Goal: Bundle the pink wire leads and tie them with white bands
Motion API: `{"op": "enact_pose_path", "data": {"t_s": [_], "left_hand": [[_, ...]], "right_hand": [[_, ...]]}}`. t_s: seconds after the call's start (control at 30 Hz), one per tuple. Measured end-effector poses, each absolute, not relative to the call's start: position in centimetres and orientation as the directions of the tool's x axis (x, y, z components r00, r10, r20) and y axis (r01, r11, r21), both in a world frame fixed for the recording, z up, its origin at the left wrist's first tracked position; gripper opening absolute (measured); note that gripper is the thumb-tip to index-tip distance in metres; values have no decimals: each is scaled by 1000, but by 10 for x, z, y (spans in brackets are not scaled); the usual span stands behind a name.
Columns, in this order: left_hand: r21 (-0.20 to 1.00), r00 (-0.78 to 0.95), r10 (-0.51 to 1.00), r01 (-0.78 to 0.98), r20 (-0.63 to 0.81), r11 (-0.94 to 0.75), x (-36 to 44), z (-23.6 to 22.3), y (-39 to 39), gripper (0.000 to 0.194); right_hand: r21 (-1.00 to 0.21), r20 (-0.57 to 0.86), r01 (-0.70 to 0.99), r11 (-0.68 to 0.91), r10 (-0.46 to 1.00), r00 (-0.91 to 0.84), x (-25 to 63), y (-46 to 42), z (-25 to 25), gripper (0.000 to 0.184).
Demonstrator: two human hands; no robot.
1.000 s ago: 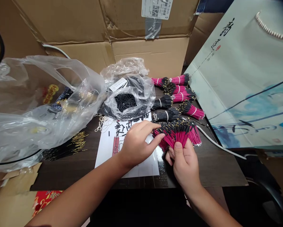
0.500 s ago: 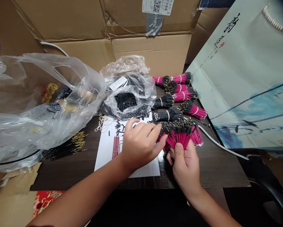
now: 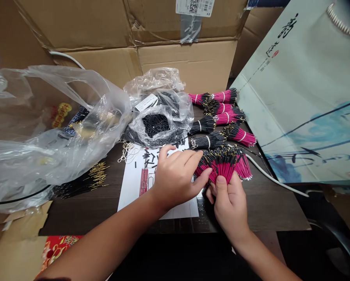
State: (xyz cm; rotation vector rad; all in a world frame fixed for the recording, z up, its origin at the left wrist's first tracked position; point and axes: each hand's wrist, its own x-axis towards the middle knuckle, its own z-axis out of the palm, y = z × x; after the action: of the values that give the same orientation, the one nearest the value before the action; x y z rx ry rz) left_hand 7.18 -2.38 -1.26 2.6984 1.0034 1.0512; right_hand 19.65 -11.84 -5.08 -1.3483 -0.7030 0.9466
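A pink wire bundle point(image 3: 223, 168) juts above the right hand's grip point(image 3: 229, 205).

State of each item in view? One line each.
Loose pink-sleeved wire bundle: fanned out, black ends up.
Right hand: gripping the bundle.
Left hand: open, touching the bundle.
White-banded pink and black wire bundles: tied, lying on the table.
Clear plastic bag of black pieces: crumpled, full.
Brown cardboard box: flaps open.
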Motion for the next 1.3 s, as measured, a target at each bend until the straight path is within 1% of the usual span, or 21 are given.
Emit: {"op": "enact_pose_path", "data": {"t_s": [0.1, 0.23, 0.37, 0.43, 0.57, 0.7, 1.0, 1.13, 1.2, 1.3], "left_hand": [[308, 556, 606, 540, 569, -783, 73, -15, -23, 29], [321, 553, 613, 538, 564, -780, 72, -15, -22, 29], [328, 562, 631, 550, 536, -768, 73, -13, -23, 45], [328, 572, 636, 553, 518, -766, 73, -12, -24, 48], [332, 574, 644, 559, 505, -760, 75, -9, -25, 37], [324, 564, 654, 579, 504, -748, 76, -7, -25, 30], [298, 545, 612, 556, 573, -776, 75, -11, -21, 20], [303, 556, 602, 539, 574, -786, 74, -11, -19, 17], [338, 548, 615, 526, 567, -781, 73, -10, -19, 21], [416, 542, 644, 493, 540, -764, 70, -8, -19, 38]], "right_hand": [[-986, -109, -162, -36, 876, 470, 197, -118, -51, 23], [-985, -111, -167, -37, 881, 461, 197, -118, -52, 22], [-985, -116, -166, -43, 881, 459, 196, -118, -52, 23], [-985, -117, -166, -45, 883, 454, 196, -118, -53, 23], [-987, -126, -149, -65, 886, 446, 197, -119, -55, 24], [-988, -132, -127, -84, 886, 444, 198, -120, -57, 23], [-991, -119, -106, -79, 883, 453, 198, -121, -57, 21], [-991, -117, -114, -72, 881, 459, 198, -120, -57, 20], [-991, -117, -113, -72, 878, 463, 199, -120, -58, 21], [-991, -124, -102, -85, 871, 475, 199, -121, -58, 22]]}}
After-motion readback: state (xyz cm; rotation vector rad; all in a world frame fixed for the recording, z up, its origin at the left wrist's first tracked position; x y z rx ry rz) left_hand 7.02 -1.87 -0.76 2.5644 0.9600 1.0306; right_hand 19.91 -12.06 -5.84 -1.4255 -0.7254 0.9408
